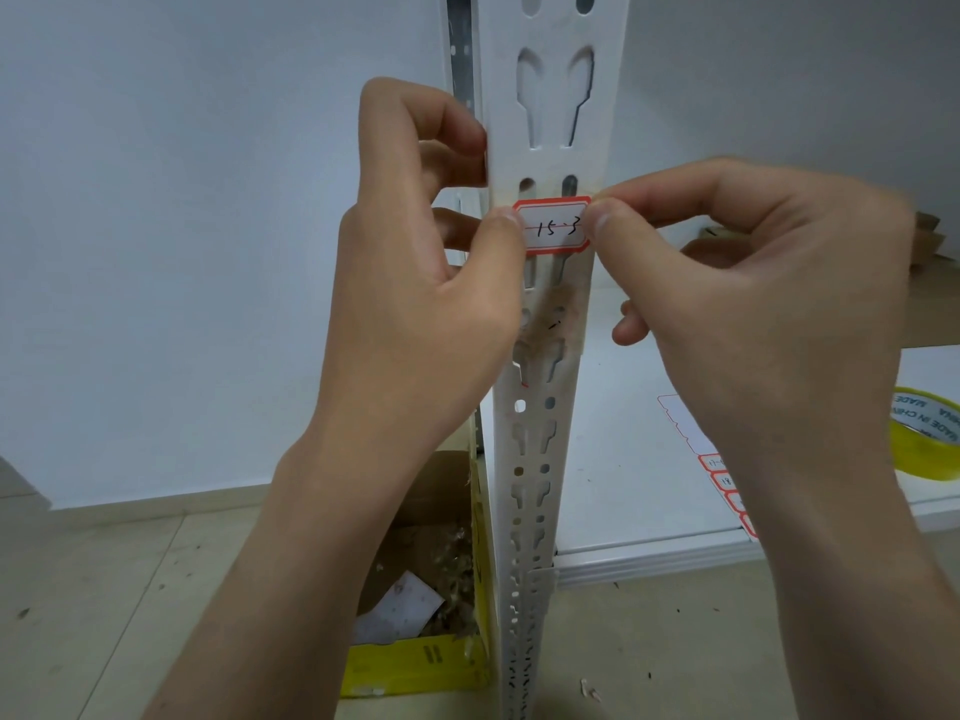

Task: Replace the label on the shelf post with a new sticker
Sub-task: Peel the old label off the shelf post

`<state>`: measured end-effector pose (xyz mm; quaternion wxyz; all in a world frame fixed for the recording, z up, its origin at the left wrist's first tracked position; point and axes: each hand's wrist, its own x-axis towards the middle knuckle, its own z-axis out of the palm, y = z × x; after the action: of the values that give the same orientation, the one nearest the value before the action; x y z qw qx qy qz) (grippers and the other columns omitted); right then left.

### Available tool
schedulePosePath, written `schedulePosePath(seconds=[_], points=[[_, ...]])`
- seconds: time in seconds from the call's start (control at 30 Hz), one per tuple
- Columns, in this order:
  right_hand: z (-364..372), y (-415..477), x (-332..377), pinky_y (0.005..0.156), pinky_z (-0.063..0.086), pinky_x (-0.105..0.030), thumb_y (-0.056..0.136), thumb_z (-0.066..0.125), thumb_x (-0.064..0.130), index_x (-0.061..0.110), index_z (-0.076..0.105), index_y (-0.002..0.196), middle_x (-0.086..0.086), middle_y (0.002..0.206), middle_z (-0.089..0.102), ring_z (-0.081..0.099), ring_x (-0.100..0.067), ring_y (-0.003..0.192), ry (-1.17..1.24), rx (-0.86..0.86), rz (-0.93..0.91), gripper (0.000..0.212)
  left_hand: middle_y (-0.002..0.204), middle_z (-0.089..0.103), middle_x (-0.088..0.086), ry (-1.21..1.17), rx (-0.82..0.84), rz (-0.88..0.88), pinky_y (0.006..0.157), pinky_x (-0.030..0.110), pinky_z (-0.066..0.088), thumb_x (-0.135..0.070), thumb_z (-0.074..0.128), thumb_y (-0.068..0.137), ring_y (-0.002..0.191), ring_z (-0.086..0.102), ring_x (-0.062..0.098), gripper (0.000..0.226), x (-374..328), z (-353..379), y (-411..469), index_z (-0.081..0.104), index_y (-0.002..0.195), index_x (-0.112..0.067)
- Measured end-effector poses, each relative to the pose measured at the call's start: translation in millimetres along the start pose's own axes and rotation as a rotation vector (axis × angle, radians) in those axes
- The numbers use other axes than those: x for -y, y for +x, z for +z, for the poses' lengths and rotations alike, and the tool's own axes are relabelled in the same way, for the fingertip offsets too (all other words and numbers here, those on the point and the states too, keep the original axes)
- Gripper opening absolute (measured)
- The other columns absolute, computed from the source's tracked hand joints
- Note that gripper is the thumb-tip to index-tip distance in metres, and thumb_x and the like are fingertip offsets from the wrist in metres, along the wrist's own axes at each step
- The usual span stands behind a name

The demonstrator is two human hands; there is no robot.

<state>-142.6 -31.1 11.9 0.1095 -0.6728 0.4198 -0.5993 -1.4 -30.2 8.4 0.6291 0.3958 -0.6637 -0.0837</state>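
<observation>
A white slotted shelf post [535,433] rises through the middle of the view. A white sticker with a red border and handwritten "15-3" [552,224] lies across its front face. My left hand [415,283] pinches the sticker's left edge with the thumb, its other fingers curled behind the post. My right hand [753,304] pinches the sticker's right edge between thumb and forefinger. Just below the sticker, brownish glue residue [553,317] stains the post.
A sheet of red-bordered stickers [719,472] lies on the white shelf [623,532] to the right, beside a yellow tape roll [930,433]. A yellow cardboard box with scraps [415,662] stands on the floor left of the post. Brown cardboard [930,241] sits at far right.
</observation>
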Motion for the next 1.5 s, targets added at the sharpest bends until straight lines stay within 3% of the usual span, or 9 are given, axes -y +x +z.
schedulePosePath(seconds=[0.23,0.43,0.6,0.9,0.97,1.03,1.1,1.3,1.5], points=[[-3.1,1.9,-6.2,0.042,0.037,-0.004,0.09,0.075,0.028,0.035,0.074,0.077,0.021,0.064,0.067,0.066,-0.009,0.045,0.154,0.044,0.076,0.014,0.113,0.065,0.006,0.001,-0.004,-0.005,0.072,0.025,0.062,-0.005,0.054,0.093,0.097,0.075,0.023,0.029,-0.7,0.2,-0.2,0.035,0.108,-0.02],[-6.0,1.9,-8.1,0.04,0.032,-0.001,0.09,0.074,0.026,0.036,0.074,0.077,0.027,0.053,0.064,0.059,-0.005,0.039,0.136,0.026,0.05,0.016,0.114,0.066,0.004,0.009,-0.004,-0.014,0.074,0.028,0.063,-0.007,0.055,0.094,0.099,0.075,0.022,0.028,-1.0,0.7,-0.4,0.035,0.107,-0.021],[-3.9,0.6,-5.5,0.045,0.038,-0.002,0.092,0.073,0.036,0.042,0.073,0.082,0.031,0.053,0.061,0.068,-0.004,0.051,0.056,0.028,0.026,0.012,0.114,0.066,0.005,0.015,-0.013,-0.008,0.073,0.027,0.063,-0.004,0.055,0.094,0.098,0.075,0.02,0.028,-1.0,0.2,-0.1,0.036,0.109,-0.019],[-3.4,1.7,-9.6,0.042,0.034,-0.001,0.091,0.074,0.031,0.035,0.077,0.084,0.025,0.056,0.065,0.062,-0.005,0.043,0.118,0.035,0.068,0.009,0.113,0.065,0.0,0.041,-0.027,-0.014,0.072,0.024,0.062,-0.009,0.056,0.092,0.096,0.075,0.02,0.028,-2.4,0.9,-0.5,0.037,0.109,-0.021],[-4.6,2.9,-11.1,0.047,0.046,-0.009,0.09,0.075,0.027,0.032,0.077,0.081,0.02,0.065,0.07,0.063,-0.007,0.044,0.185,0.057,0.091,0.01,0.113,0.066,0.001,0.027,-0.026,-0.016,0.071,0.024,0.062,-0.006,0.056,0.092,0.096,0.075,0.02,0.028,-1.9,0.8,-0.1,0.037,0.109,-0.02],[-6.0,3.3,-12.8,0.056,0.061,-0.028,0.089,0.076,0.023,0.031,0.077,0.078,0.017,0.076,0.074,0.065,-0.011,0.045,0.21,0.065,0.089,0.014,0.115,0.067,0.002,0.026,-0.026,-0.028,0.073,0.025,0.063,-0.006,0.056,0.093,0.097,0.076,0.021,0.028,-1.3,0.2,0.0,0.038,0.108,-0.02],[-7.7,2.9,-14.1,0.06,0.065,-0.039,0.089,0.076,0.023,0.031,0.077,0.078,0.018,0.068,0.072,0.064,-0.013,0.043,0.201,0.037,0.101,0.013,0.115,0.068,0.003,0.018,-0.021,-0.047,0.074,0.027,0.064,-0.007,0.056,0.093,0.098,0.076,0.02,0.026,-0.5,-0.7,-0.1,0.038,0.108,-0.02],[-6.6,0.2,-8.2,0.057,0.063,-0.031,0.09,0.076,0.028,0.04,0.074,0.078,0.028,0.055,0.065,0.065,-0.016,0.046,0.126,0.005,0.054,0.017,0.107,0.066,-0.004,0.06,-0.035,-0.079,0.07,0.022,0.063,-0.017,0.058,0.092,0.098,0.075,0.012,0.02,0.6,-2.7,1.0,0.045,0.105,-0.023],[-4.6,1.0,-1.7,0.051,0.05,-0.008,0.092,0.072,0.04,0.047,0.069,0.079,0.035,0.052,0.059,0.069,-0.017,0.06,0.053,0.06,0.037,0.015,0.096,0.06,-0.011,0.101,-0.036,-0.058,0.069,0.02,0.062,-0.02,0.058,0.091,0.096,0.075,0.013,0.019,0.0,-2.4,0.8,0.044,0.105,-0.022]])
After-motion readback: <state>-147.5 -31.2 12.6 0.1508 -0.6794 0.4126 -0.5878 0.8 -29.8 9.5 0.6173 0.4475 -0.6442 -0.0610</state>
